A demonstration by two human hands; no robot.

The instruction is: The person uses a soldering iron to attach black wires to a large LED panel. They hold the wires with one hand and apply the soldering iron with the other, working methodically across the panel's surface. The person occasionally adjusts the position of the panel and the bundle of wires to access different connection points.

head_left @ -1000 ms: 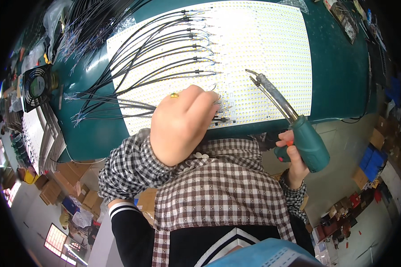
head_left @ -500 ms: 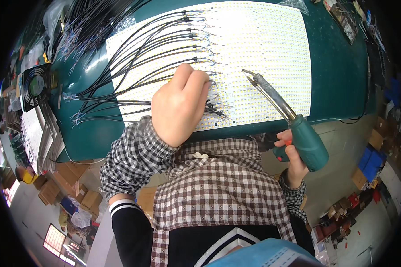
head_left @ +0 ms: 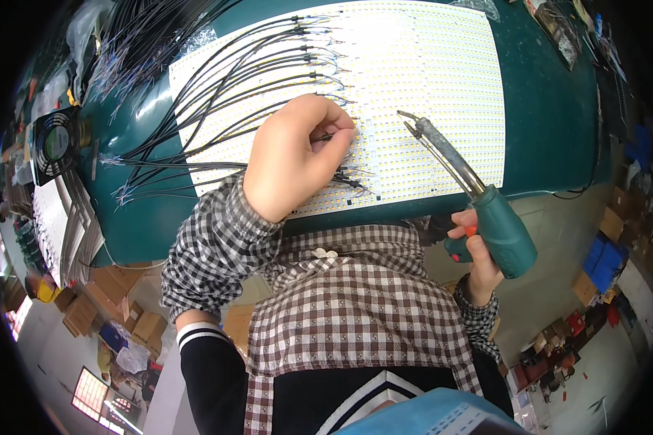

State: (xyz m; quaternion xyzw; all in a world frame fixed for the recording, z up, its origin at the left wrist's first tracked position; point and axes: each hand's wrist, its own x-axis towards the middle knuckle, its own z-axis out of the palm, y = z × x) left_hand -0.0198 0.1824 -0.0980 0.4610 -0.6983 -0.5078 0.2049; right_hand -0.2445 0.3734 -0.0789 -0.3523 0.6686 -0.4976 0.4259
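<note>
My left hand (head_left: 290, 156) is closed in a pinch over the white LED panel (head_left: 442, 94). Between its thumb and fingers a short piece of black cable (head_left: 325, 137) shows; the wire ends at the fingertips are too small to make out. More black cables (head_left: 247, 69) lie across the panel's left half, thin wires fanning out at their ends. To the right, my right hand (head_left: 480, 254) grips a green soldering gun (head_left: 504, 232) with a red trigger. Its metal tip (head_left: 406, 119) points up and left over the panel, apart from the left hand.
The green tabletop (head_left: 551, 123) extends past the panel. At the left stand a small black fan (head_left: 56, 145) and a stack of white panels (head_left: 64, 225). A bundle of black cables (head_left: 152, 36) lies far left. Cardboard boxes (head_left: 149, 326) sit on the floor.
My left hand has turned, its thumb side now showing with the cable in the pinch, and its fingertips have moved slightly right. The soldering gun has hardly moved.
</note>
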